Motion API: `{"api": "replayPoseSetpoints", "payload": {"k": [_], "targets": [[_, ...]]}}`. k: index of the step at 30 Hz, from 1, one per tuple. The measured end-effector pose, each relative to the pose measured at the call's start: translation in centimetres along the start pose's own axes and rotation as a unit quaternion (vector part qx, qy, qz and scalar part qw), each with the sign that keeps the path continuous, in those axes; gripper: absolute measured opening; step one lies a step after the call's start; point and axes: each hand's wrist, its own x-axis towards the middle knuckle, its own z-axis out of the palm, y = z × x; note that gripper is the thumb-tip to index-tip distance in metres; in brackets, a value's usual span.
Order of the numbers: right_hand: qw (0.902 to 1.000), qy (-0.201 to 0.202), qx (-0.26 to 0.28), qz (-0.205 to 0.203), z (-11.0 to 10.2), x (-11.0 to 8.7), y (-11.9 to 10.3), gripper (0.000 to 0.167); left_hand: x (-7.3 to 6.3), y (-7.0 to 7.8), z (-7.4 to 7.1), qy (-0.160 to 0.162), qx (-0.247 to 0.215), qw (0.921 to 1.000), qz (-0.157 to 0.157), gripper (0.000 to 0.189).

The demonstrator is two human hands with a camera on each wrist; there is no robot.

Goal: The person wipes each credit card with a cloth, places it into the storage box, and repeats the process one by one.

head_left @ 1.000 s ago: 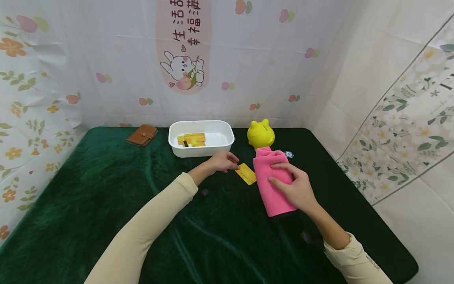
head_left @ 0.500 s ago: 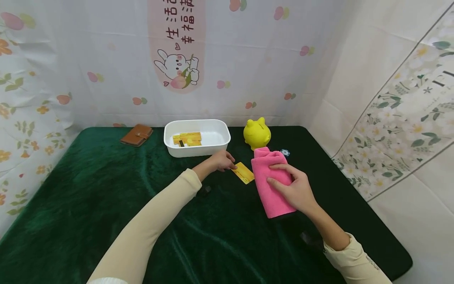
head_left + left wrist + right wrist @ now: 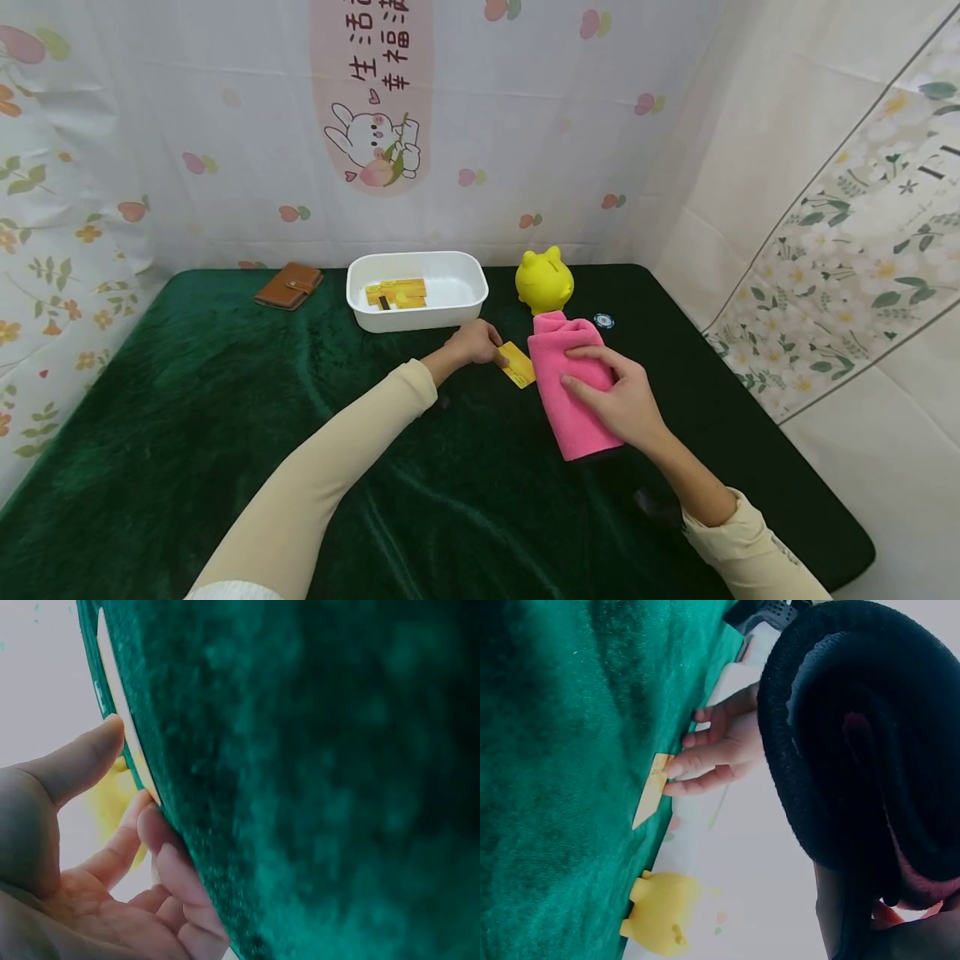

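Mid-table, my left hand (image 3: pixel 476 342) has its thumb and fingertips at the left end of a yellow card (image 3: pixel 517 365). In the right wrist view the left thumb overlaps this card (image 3: pixel 651 796), the index finger beside it at the edge; it appears to pinch there. The left wrist view shows the card (image 3: pixel 124 697) edge-on against the cloth. My right hand (image 3: pixel 626 400) grips a rolled pink towel (image 3: pixel 566 383), thumb and fingers spread across it. Seen from its end, the towel (image 3: pixel 780 772) looks dark and hides most of the right hand.
A white tray (image 3: pixel 465 315) holding yellow cards (image 3: pixel 397 293) stands at the back. Right of it sits a yellow piggy bank (image 3: pixel 543 280), with a poker chip (image 3: pixel 603 321) nearby. A brown wallet (image 3: pixel 289 286) lies back left on the green cloth (image 3: pixel 247 433).
My left hand has shifted slightly right onto the card's end, its fingers closing in there. The right hand still holds the towel. The head view has turned a little.
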Motion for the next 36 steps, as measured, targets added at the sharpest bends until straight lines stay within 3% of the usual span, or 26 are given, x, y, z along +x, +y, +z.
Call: {"api": "replayPoseSetpoints", "payload": {"k": [4,7,13,16,22,29,36], "targets": [[1.0,-0.002,-0.005,-0.004,0.0,0.0,-1.7,0.03,-0.1,0.4,-0.1,-0.012,0.012,0.9997,-0.019,0.037],[1.0,0.0,-0.006,-0.001,0.0,0.1,-1.5,0.03,0.3,0.5,-0.2,-0.023,0.003,0.9995,-0.024,0.034],[0.9999,0.009,-0.008,0.007,-0.1,0.4,0.7,0.032,0.5,0.0,-0.3,-0.029,-0.041,0.9987,-0.008,0.031],[0.9999,0.007,-0.008,0.001,-0.2,0.3,-0.2,0.031,0.2,-0.4,-0.7,-0.026,-0.045,0.9986,0.005,0.031],[0.9999,0.004,-0.011,0.0,-0.2,0.2,-1.3,0.03,-1.2,-1.6,-2.3,-0.032,-0.071,0.9964,0.034,0.028],[1.0,0.001,0.008,0.003,0.2,0.5,1.5,0.034,-3.9,-3.2,-4.4,-0.038,-0.1,0.9919,0.068,0.016],[0.9995,-0.013,0.027,-0.003,0.9,0.6,1.4,0.035,-5.7,-5.0,-5.8,-0.036,-0.09,0.9909,0.094,0.008]]}}
